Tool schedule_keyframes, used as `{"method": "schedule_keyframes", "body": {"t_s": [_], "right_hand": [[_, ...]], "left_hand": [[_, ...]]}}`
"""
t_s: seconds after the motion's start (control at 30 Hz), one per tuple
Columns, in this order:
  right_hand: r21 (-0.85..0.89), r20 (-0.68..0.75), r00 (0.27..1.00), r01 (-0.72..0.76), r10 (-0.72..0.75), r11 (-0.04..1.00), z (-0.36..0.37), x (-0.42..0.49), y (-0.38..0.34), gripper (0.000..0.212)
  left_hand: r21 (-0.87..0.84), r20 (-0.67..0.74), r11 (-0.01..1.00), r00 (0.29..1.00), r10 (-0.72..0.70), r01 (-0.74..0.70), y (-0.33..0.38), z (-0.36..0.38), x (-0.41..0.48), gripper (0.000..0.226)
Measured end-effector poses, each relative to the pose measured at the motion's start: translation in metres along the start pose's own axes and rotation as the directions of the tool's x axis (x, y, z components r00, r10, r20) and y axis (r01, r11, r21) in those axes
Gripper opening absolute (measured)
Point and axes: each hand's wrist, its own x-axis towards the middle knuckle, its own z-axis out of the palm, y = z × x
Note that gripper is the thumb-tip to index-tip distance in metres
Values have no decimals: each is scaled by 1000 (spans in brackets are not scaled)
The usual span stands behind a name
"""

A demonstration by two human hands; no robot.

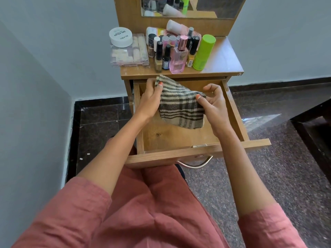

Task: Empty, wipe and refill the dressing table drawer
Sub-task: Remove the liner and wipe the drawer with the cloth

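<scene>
The wooden drawer of the dressing table is pulled out over my lap, and its bare floor shows. A checked grey-and-cream cloth hangs above the drawer between both hands. My left hand pinches its upper left corner near the table's front edge. My right hand pinches its right edge. Nail polish bottles, a pink perfume bottle and a green tube stand on the tabletop.
A clear box of nail tips with a white round jar on it sits at the tabletop's left. A mirror rises behind. Grey wall lies to the left, dark furniture to the right, and the drawer's metal handle faces me.
</scene>
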Motion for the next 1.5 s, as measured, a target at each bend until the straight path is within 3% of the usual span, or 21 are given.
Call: {"method": "schedule_keyframes", "body": {"t_s": [0.13, 0.2, 0.27, 0.33, 0.43, 0.57, 0.63, 0.7, 0.77, 0.83, 0.9, 1.03, 1.13, 1.23, 1.3, 1.37, 1.5], "right_hand": [[70, -81, 993, -74, 80, 995, -8, 5, 2, 16], [182, -37, 988, -143, 152, 973, -13, 7, 2, 21], [169, 33, 982, -186, 183, 968, -18, 9, 0, 41], [-93, 55, 984, -166, 172, 982, -22, 11, -2, 65], [-471, 47, 994, -64, 97, 880, -28, 15, -6, 77], [-756, 30, 987, 128, -160, 642, -40, 19, -18, 52], [-774, 16, 978, 144, -207, 617, -48, 23, -24, 34], [-728, 7, 981, 137, -191, 672, -58, 27, -30, 26], [-584, 32, 992, 118, -122, 803, -64, 28, -35, 22], [-418, 67, 996, 75, -52, 905, -65, 27, -42, 15], [-329, 95, 995, 48, -17, 943, -64, 28, -48, 8], [-338, 88, 996, 54, -26, 940, -64, 41, -58, 9], [-309, 59, 998, -2, 21, 951, -72, 52, -63, 7], [-226, 3, 996, -81, 84, 971, -81, 59, -62, 13], [-86, -48, 988, -152, 148, 985, -85, 60, -57, 19], [115, -48, 963, -260, 267, 959, -87, 59, -51, 43], [444, 178, 868, -491, 463, 750, -92, 52, -42, 62]], "left_hand": [[-288, 169, 911, 952, -254, 294, -2, 1, 2, 72], [-323, 275, 898, 937, -213, 299, -5, 3, 1, 76], [-232, 346, 948, 929, -130, 218, -6, 6, 0, 68], [-97, 325, 989, 943, -72, 110, -7, 8, 2, 61], [68, 239, 998, 971, -4, -13, -1, 12, 6, 55], [372, 148, 912, 981, 126, -174, 13, 23, 9, 47], [440, 99, 875, 979, 176, -202, 20, 28, 11, 39], [486, 53, 850, 977, 205, -205, 25, 32, 13, 32], [490, 39, 847, 976, 215, -206, 28, 34, 14, 28], [495, 91, 833, 968, 234, -248, 31, 37, 16, 26], [522, 220, 804, 955, 198, -286, 39, 40, 17, 24], [444, 384, 862, 921, 64, -245, 58, 50, 14, 35], [108, 488, 988, 871, 47, -114, 68, 58, 14, 53], [-136, 539, 991, 838, 82, -10, 76, 68, 18, 56], [-188, 520, 982, 849, 95, 5, 79, 78, 21, 48], [-215, 484, 977, 869, 99, 8, 83, 90, 23, 47], [-238, 378, 969, 914, 147, -58, 93, 110, 34, 48]]}}
